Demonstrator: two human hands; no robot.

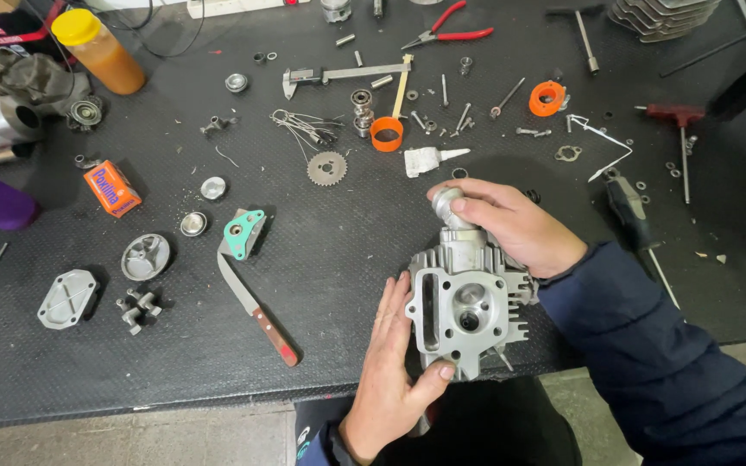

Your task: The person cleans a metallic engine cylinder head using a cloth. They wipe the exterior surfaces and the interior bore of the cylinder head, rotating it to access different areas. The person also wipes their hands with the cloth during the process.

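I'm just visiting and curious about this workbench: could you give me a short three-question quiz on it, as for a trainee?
1. True or false: both hands touch the grey finned engine part.
2. Which lies left of the knife: A) red pliers B) grey oval cover C) red T-handle tool?
3. What colour is the bottle's cap?

Key: 1 true, left hand and right hand; 2 B; 3 yellow.

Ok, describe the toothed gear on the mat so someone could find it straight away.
Start at the black mat, then the finned cylinder head held in both hands. Up and left of it lies a small grey sprocket, below a tangle of wire springs. It alone has teeth round its rim.
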